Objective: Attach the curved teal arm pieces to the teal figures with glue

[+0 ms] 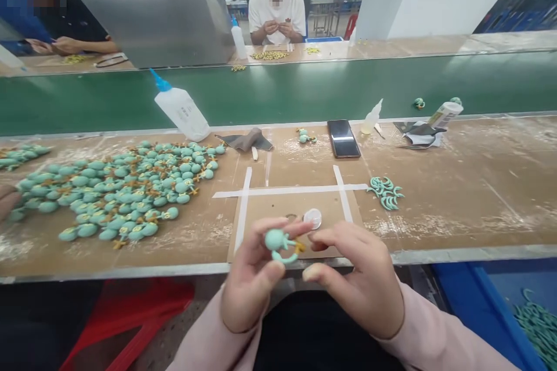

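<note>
Between the thumb and fingers of my left hand [255, 278] is a small mint-green toy figure [275, 240] with a round head, a curved green piece and an orange-brown part. My right hand [354, 272] is just right of it, thumb and index finger apart, with nothing seen between them. Behind the hands, a small white round cap or dish [312, 218] sits on a board [296, 203] marked with white tape. Right of the board lies a little pile of curved green pieces [386, 192]. Many similar green figures [126, 191] are heaped at the left.
A white squeeze bottle [183, 113] with a blue tip leans behind the heap. A phone [343, 139], a small glue bottle [372, 117] and a white tube [446, 115] are farther back. A blue bin [474, 295] stands lower right. Co-workers sit across the green belt [296, 90].
</note>
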The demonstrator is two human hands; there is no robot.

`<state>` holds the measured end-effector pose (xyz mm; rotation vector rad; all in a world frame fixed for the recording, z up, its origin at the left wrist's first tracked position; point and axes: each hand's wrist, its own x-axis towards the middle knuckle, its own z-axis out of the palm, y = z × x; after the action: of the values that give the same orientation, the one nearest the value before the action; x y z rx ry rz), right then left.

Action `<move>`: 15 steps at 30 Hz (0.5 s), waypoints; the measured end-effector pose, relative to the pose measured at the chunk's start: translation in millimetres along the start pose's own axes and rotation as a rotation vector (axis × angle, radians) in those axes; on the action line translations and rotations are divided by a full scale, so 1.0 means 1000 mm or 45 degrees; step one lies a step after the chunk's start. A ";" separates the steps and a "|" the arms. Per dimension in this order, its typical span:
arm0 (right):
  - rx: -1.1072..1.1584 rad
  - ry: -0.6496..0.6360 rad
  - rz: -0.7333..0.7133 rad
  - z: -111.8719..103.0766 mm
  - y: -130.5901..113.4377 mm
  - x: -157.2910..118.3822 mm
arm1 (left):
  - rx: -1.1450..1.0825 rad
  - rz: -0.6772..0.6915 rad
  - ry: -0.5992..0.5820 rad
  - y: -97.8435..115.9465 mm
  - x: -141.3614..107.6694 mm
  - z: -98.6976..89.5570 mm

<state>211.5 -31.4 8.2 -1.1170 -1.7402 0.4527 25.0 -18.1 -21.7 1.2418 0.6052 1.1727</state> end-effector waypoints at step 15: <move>-1.074 -0.060 0.497 -0.088 0.178 -0.041 | 1.811 -0.127 0.156 -0.004 0.021 -0.071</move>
<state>377.1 8.1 -101.6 -2.0714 -1.7914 -0.0621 -28.7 30.3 -40.5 2.2429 1.7208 0.6274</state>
